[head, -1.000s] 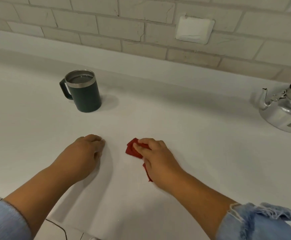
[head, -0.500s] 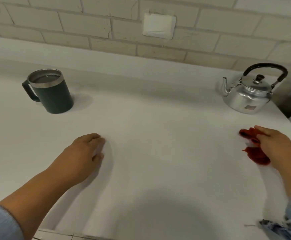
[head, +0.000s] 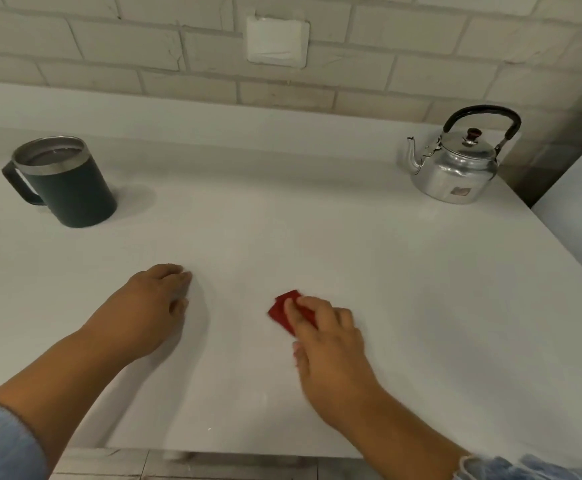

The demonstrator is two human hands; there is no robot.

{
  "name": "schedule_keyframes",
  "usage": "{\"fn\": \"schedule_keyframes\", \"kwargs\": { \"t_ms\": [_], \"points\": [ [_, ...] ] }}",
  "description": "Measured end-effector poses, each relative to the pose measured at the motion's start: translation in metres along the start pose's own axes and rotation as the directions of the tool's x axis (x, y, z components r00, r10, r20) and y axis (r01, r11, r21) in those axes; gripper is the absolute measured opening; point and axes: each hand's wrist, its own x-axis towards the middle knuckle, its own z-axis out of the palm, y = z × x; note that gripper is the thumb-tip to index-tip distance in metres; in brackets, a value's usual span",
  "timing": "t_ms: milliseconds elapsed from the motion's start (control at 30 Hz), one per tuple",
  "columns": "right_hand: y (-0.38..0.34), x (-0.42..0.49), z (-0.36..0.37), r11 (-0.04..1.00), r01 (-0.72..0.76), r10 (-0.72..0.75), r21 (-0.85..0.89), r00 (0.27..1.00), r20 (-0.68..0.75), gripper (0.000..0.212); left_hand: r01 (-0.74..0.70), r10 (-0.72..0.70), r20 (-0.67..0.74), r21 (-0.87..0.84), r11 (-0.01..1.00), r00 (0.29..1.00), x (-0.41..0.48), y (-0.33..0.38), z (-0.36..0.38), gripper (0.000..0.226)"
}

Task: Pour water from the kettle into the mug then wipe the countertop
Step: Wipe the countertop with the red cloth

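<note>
Wiping stage. The right grip (head: 331, 344) grasps a folded red cloth (head: 282, 311), pressed to the bench (head: 317, 237) front-centre. The left grip (head: 151, 306) rests released, palm down. Flat, even, overlapping strokes would serve best. The cloth's exposed corner points far-left; fingers hide its long axis.

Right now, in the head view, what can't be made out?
- Most of the red cloth: head view, covered by the gripping right hand.
- Underside of the left hand: head view, hidden beneath its own back.
- Contents of the kettle: head view, lid on; its label too small to read.
</note>
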Motion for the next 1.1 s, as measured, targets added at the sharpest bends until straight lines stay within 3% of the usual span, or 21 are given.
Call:
{"fn": "schedule_keyframes", "kwargs": {
  "t_ms": [33,100,200,333,433,533,667,767,867,933,1033,1100],
  "points": [
    [-0.005,0.001,-0.003,0.985,-0.052,0.043,0.167,0.998,0.054,0.053,0.001,-0.001,0.009,0.000,1.000,1.000,0.000,0.000,0.000,0.046],
    [-0.007,0.006,-0.018,0.841,-0.189,0.144,0.507,0.981,0.127,0.049,-0.005,0.005,0.022,0.006,1.000,1.000,-0.001,-0.002,-0.001,0.048],
    [0.018,0.020,-0.053,0.789,-0.179,0.242,0.588,0.970,-0.030,0.043,-0.013,0.012,0.038,0.011,1.000,0.999,0.000,-0.002,-0.003,0.048],
    [0.086,0.026,-0.108,0.925,-0.280,0.319,0.257,0.940,-0.123,0.039,-0.009,0.008,0.050,0.009,1.000,0.999,0.000,-0.002,-0.005,0.049],
    [0.127,0.010,-0.114,0.921,-0.328,0.340,0.211,0.940,-0.021,0.032,-0.012,0.011,0.062,0.017,1.000,0.998,0.000,-0.003,-0.006,0.050],
    [0.138,-0.009,-0.096,0.951,-0.298,0.296,0.088,0.955,0.035,0.042,-0.008,0.007,0.065,0.010,1.000,0.998,0.000,-0.003,-0.005,0.050],
    [0.101,-0.027,-0.057,0.906,-0.336,0.326,-0.258,0.942,-0.083,0.059,-0.011,0.009,0.078,0.025,1.000,0.997,0.000,-0.004,-0.004,0.050],
    [0.024,-0.034,-0.016,0.920,-0.261,0.239,-0.292,0.965,-0.112,0.059,-0.037,0.036,0.055,0.012,0.999,0.998,0.001,-0.002,-0.006,0.045],
    [-0.042,-0.022,0.019,0.972,-0.089,0.078,-0.218,0.995,-0.060,0.061,-0.061,0.057,-0.047,-0.086,0.994,0.997,-0.006,-0.003,-0.012,0.039],
    [-0.060,-0.009,0.025,0.998,-0.027,0.025,-0.061,0.999,-0.038,0.060,-0.087,0.078,-0.086,-0.105,0.991,0.993,-0.015,-0.009,-0.017,0.041],
    [-0.049,0.000,0.004,0.927,-0.134,0.170,0.351,0.983,-0.074,0.055,-0.098,0.084,-0.112,-0.125,0.987,0.990,-0.030,-0.030,-0.028,0.039],
    [-0.021,-0.006,-0.021,0.843,-0.182,0.305,0.506,0.937,-0.170,0.051,-0.089,0.069,-0.131,-0.152,0.984,0.989,-0.040,-0.047,-0.035,0.037]
  ]
}}
